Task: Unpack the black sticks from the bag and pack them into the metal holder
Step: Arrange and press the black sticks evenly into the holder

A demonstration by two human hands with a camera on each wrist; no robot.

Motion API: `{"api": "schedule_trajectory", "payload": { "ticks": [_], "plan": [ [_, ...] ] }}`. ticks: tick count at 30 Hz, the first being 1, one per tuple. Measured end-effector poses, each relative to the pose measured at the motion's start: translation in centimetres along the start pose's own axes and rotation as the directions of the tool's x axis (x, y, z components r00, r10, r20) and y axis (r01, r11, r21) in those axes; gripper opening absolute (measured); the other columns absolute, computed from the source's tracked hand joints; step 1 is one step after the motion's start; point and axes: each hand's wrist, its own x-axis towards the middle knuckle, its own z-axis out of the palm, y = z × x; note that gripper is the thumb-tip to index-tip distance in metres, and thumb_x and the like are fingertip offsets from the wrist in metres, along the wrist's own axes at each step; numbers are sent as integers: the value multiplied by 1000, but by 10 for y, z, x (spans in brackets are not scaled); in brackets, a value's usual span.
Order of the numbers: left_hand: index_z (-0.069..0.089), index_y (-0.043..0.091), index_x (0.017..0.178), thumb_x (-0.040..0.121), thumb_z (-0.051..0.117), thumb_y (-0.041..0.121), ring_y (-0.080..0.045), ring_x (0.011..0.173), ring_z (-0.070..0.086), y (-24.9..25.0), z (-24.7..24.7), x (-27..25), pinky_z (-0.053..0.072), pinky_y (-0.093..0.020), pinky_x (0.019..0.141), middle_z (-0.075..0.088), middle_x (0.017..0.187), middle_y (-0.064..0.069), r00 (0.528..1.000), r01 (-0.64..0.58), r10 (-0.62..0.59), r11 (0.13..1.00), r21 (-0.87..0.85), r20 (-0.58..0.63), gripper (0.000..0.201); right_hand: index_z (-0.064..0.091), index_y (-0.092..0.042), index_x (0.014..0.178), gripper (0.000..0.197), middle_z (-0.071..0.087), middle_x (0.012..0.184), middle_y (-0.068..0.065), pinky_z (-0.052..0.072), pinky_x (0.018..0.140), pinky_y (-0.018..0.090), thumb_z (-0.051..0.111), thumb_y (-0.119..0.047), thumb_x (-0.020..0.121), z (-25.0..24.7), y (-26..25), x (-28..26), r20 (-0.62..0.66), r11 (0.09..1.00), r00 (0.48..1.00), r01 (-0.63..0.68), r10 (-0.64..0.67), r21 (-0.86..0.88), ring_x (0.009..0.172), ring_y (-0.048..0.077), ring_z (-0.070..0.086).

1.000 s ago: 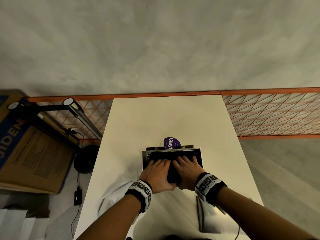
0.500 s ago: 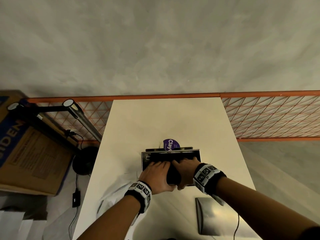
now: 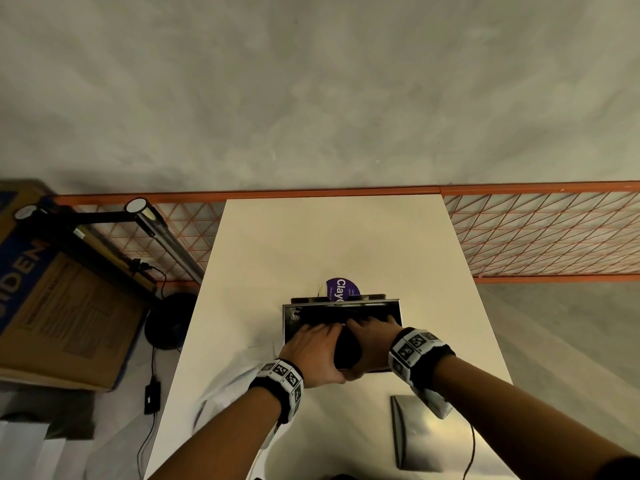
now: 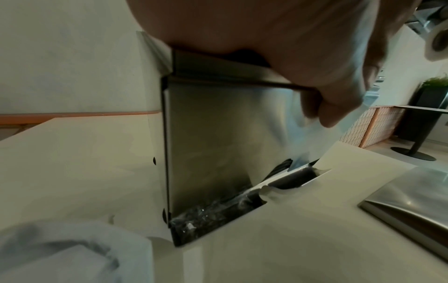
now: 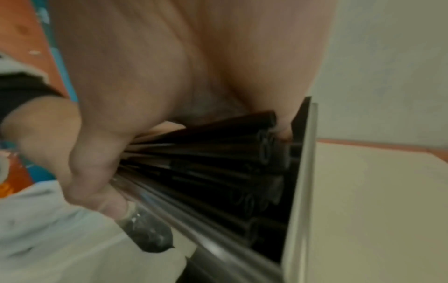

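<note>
While both hands, left hand and right hand, grip the bundle of black plastic sticks over the open rectangular metal holder, loose sticks might slip outside its rim.

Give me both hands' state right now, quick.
Left hand: grips the bundle of black sticks at the metal holder.
Right hand: fingers curled around the same sticks, pressing them into the holder.

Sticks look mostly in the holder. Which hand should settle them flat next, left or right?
Right, probably. The right hand has its fingers on the bundle of thin black sticks inside the rectangular metal holder. The left hand sits at the holder's near edge, better for steadying it.
</note>
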Motion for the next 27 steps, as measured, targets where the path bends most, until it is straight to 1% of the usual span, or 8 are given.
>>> {"api": "schedule_trajectory", "payload": {
  "ticks": [4,6,10,12,17,20,23,27],
  "plan": [
    [41,31,130,66,61,73,-16,119,57,0,3,-3,39,-39,109,62,126,8,1000,-12,12,1000,9,-14,79,21,-25,148,119,37,151,3,26,111,57,73,-74,53,8,0,1,40,992,999,23,-18,-124,139,29,34],
    [41,30,133,66,60,75,-15,119,56,1,7,-5,39,-39,109,62,128,9,1000,-18,18,999,31,-22,83,26,-23,147,116,41,149,3,27,113,55,70,-77,54,8,0,2,22,993,999,45,-43,-113,137,29,38],
    [44,26,124,68,61,70,-18,115,55,3,11,-10,38,-40,104,60,122,6,1000,-21,23,995,98,-16,73,58,-22,125,71,63,123,2,46,98,37,62,-69,72,-11,11,2,54,963,990,117,-134,244,114,22,59],
    [43,26,124,68,61,68,-18,117,54,3,11,-10,37,-40,106,60,124,5,1000,-15,15,994,108,1,73,65,-16,115,58,66,116,7,47,95,38,52,-64,85,-15,16,2,45,956,988,128,-145,265,109,25,60],
    [44,27,125,67,63,67,-18,115,56,4,6,-8,38,-39,105,61,124,5,1000,-15,16,995,102,-7,73,64,-7,118,56,50,130,25,40,103,40,35,-51,101,-5,16,4,29,994,1000,-6,3,105,119,38,50],
    [43,27,125,67,64,67,-19,116,56,4,5,-8,38,-40,106,62,124,4,1000,-13,13,994,106,-3,74,60,-6,122,53,60,122,22,44,93,38,28,-45,104,-9,10,5,69,992,997,-43,35,116,112,35,58],
    [43,26,128,66,63,67,-18,117,56,4,7,-8,38,-39,107,62,126,4,1000,-16,16,994,109,-2,77,54,-13,128,53,59,126,16,45,99,43,26,-49,100,-8,9,15,59,989,998,-40,32,139,115,32,57],
    [45,25,122,65,64,67,-19,113,57,4,6,-8,39,-38,103,62,120,5,1000,-16,17,994,105,-14,73,62,-13,114,47,61,120,14,48,94,49,28,-41,97,-10,9,14,3,995,999,-33,33,95,112,35,57]
  ]
}}
